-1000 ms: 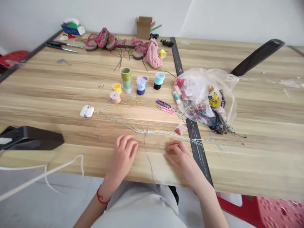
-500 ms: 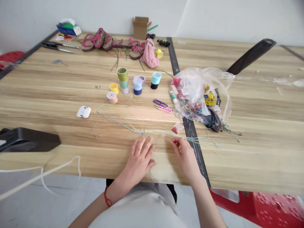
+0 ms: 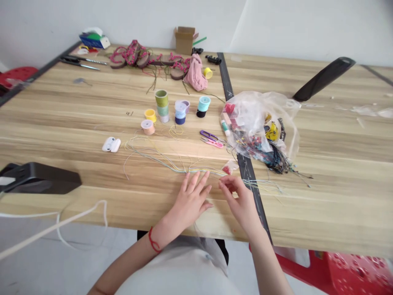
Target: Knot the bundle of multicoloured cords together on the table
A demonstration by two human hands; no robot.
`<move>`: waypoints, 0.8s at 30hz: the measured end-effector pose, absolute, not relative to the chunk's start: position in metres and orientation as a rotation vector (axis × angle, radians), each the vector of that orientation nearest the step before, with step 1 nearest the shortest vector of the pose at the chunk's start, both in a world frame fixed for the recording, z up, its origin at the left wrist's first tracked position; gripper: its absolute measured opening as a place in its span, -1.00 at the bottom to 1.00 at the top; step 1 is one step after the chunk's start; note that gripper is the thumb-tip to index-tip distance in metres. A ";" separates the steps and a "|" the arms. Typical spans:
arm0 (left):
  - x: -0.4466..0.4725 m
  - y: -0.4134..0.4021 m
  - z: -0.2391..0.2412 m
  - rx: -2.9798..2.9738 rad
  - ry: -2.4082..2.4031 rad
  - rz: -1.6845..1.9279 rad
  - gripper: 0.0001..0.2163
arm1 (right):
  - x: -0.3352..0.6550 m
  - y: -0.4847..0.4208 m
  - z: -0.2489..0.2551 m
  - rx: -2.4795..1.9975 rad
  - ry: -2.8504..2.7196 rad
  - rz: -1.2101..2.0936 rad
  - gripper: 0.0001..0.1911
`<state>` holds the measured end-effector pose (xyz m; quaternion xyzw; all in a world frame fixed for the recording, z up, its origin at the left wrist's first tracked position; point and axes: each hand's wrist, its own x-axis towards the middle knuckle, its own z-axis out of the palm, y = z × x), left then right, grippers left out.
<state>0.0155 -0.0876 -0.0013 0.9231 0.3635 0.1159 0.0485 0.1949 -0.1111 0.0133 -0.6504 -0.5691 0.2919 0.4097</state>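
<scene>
1. A long wooden table (image 3: 61, 102) runs across the whole view.
2. A transparent plastic bag (image 3: 254, 123) of beads and cords sits at 1 o'clock from the hands.
3. The hands are apart but near each other: the left hand (image 3: 192, 200) rests open on the wood, fingers spread, while the right hand (image 3: 241, 200) pinches fine strands between its fingertips.
4. Coloured threads (image 3: 172, 166) fan out across the table at 12 o'clock, running into the right hand.
5. Thread spools (image 3: 162, 106) stand further out at 11 o'clock.
6. Pink snips (image 3: 211, 142) lie at 12 o'clock.
7. A red string bracelet (image 3: 154, 241) circles the left wrist.
</scene>
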 end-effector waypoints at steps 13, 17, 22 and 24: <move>0.029 -0.079 -0.010 2.723 1.323 0.254 -0.49 | 0.181 -0.116 0.018 -1.522 -1.419 1.008 -0.76; 0.027 -0.076 -0.011 2.707 1.340 0.249 -0.46 | 0.179 -0.119 0.020 -1.489 -1.383 1.133 -0.74; 0.026 -0.073 -0.018 2.691 1.352 0.238 -0.38 | 0.174 -0.122 0.029 -1.437 -1.494 1.302 -0.77; 0.024 -0.073 -0.019 2.686 1.345 0.252 -0.38 | 0.171 -0.123 0.031 -1.393 -1.508 1.377 -0.77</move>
